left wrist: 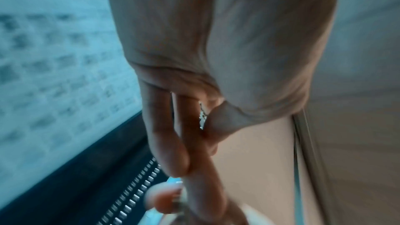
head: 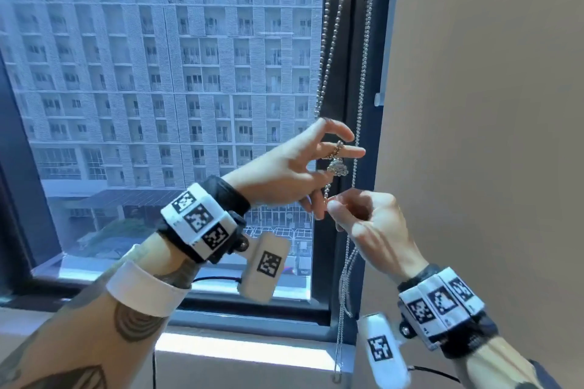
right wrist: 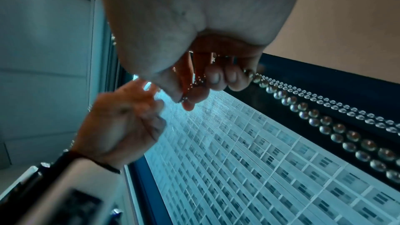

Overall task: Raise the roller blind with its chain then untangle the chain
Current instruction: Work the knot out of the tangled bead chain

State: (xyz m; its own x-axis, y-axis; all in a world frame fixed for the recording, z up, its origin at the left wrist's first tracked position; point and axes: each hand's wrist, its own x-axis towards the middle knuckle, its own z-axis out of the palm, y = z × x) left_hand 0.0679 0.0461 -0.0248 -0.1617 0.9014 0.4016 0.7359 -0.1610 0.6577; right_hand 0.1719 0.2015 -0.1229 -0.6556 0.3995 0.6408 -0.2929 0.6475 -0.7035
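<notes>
Chain (head: pixel 328 50) work is the step in hand: the window shows bare glass with no blind fabric in view, so I judge the raising done and the untangling under way

Left hand (head: pixel 294 167) sits at the centre of the head view, its index and middle fingers stretched toward 2 o'clock with a loop of beads draped over them, thumb and lower fingers curled in and touching the strand just beneath. Below those fingers a small knot (head: pixel 337 166) of bunched beads hangs. Right hand (head: pixel 369 218), at 4 o'clock from the left one and touching its lower fingertips, pinches the strand between thumb and curled fingers; the right wrist view shows the beads running out from under those fingers toward 3 o'clock

From the hands the large-bead strands climb toward 12 o'clock along the dark window frame (head: pixel 347 73), a finer beaded strand (head: pixel 363 66) hangs just beside them, and slack loops drop toward 6 o'clock past the sill (head: pixel 252 347)

To do this well, keep the lower pinch loose so the knot gets slack rather than tension, since pulling would likely tighten it. Spread the bunch with the left fingertips, find the loop that crosses over, and pass it back through. Keep the finer strand apart so it is not caught up
</notes>
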